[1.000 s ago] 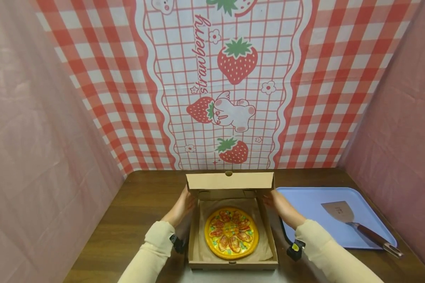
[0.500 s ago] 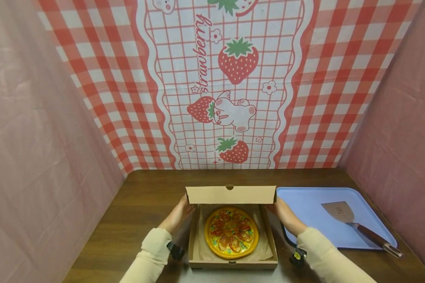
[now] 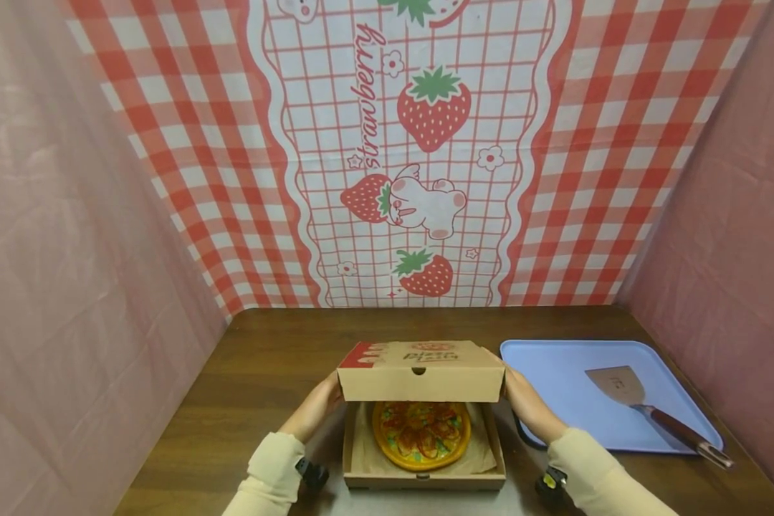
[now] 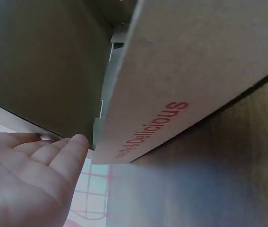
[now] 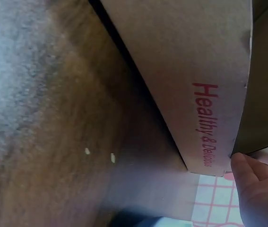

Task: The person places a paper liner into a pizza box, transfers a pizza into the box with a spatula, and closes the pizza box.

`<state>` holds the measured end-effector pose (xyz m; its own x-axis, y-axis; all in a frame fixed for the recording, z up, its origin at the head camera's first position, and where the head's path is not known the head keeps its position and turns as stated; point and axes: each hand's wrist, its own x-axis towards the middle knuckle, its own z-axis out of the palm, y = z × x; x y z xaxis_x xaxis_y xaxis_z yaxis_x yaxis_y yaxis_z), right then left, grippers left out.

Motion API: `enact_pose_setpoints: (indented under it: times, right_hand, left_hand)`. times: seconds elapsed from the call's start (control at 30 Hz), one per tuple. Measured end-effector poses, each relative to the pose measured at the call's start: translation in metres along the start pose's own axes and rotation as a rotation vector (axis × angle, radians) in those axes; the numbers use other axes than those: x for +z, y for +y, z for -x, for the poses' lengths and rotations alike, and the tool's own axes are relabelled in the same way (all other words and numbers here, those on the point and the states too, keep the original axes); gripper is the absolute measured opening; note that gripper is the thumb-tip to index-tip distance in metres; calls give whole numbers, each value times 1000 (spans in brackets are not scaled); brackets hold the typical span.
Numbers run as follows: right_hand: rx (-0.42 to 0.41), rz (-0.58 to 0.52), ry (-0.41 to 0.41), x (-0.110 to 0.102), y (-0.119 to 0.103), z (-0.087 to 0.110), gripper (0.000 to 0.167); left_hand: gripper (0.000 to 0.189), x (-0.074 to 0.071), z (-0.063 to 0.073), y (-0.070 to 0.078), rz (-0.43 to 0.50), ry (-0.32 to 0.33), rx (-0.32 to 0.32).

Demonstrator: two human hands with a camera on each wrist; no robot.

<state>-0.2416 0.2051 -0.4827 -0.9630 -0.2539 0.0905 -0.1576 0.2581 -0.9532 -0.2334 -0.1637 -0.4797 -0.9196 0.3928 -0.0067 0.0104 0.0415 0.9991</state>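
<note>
A cardboard pizza box stands in front of me in the head view, its printed lid (image 3: 419, 385) tilted partway down over the base (image 3: 423, 483). Inside, on brown paper, lies a round pizza (image 3: 419, 437) with a yellow crust; the lid hides its far part. My left hand (image 3: 316, 408) touches the lid's left side, its fingers extended along the lid edge in the left wrist view. On the opposite side, my right hand (image 3: 527, 405) has its fingertips (image 5: 241, 163) against the lid near the back corner of the box. Red lettering marks the box's side walls.
To the right lies a blue tray (image 3: 555, 423) bearing a metal spatula (image 3: 619, 385) whose dark handle overhangs the tray's edge. The dark wooden table (image 3: 258, 365) meets a strawberry-print cloth (image 3: 426, 236) at the back. Pink curtains (image 3: 90, 287) hang at both sides.
The lid has swung forward and down over the pizza, and its printed top now shows. Both hands have moved slightly toward me with it. The tray and spatula have stayed put.
</note>
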Motion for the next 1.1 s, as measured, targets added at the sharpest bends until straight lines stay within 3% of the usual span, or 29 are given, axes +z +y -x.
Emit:
enact_pose_setpoints:
  times: [0.37,0.63,0.73,0.93,1.1]
  right_hand:
    - [14,80,-10,2,-3,14,57]
    - [34,-15,-66,-5,-8,25,56]
    - [36,-76,-114,-7,-10,28,59]
    - [-55,-156,-259,-12,-16,35,60]
    - [-54,-20,-242,-14,-21,43,62]
  left_hand:
    - [67,0,14,-8,-22,-11,-2]
    - [65,4,26,-4,6,-13,21]
    - [64,6,32,-1,13,-14,29]
    - [64,9,45,6,-2,-55,48]
    - [61,8,53,9,-16,-108,86]
